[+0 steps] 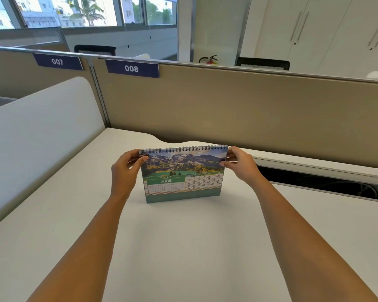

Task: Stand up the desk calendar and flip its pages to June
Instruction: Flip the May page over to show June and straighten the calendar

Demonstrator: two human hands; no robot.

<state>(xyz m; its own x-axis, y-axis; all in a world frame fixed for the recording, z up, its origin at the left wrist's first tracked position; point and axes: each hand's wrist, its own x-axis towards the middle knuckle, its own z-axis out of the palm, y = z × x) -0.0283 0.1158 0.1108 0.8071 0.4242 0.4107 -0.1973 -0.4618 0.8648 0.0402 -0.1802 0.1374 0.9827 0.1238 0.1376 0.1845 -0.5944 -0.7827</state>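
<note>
Forearms nearest; my left hand (pixel 127 164) and right hand (pixel 240 163) each pinched shut on desk calendar (pixel 182 179), upright mid-worktop (pixel 183 247), showing June; release remained.

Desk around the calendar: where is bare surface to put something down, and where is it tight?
Bare desk lies in front of the calendar between the forearms, and left toward the white divider. Tight on the right, where the open cable tray sits, and behind, near the partition.
</note>
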